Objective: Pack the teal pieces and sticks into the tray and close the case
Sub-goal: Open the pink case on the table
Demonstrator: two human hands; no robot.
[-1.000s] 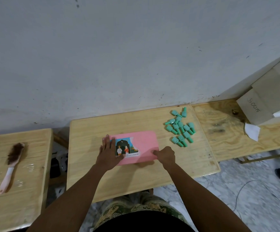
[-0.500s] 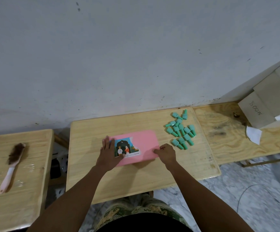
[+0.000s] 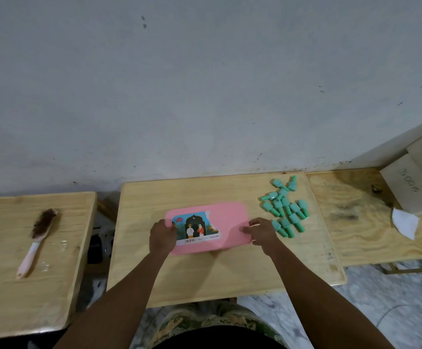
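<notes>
My hands, left [image 3: 162,237] and right [image 3: 262,234], grip the pink case's [image 3: 226,224] short edges mid-desk [image 3: 205,280]. The teal pieces [image 3: 283,207] lie just right of it; bare wood lies nearer me.

Case [image 3: 226,222] mid-table [image 3: 205,280], pieces [image 3: 284,206] to its right, brush [image 3: 37,238] far left
</notes>
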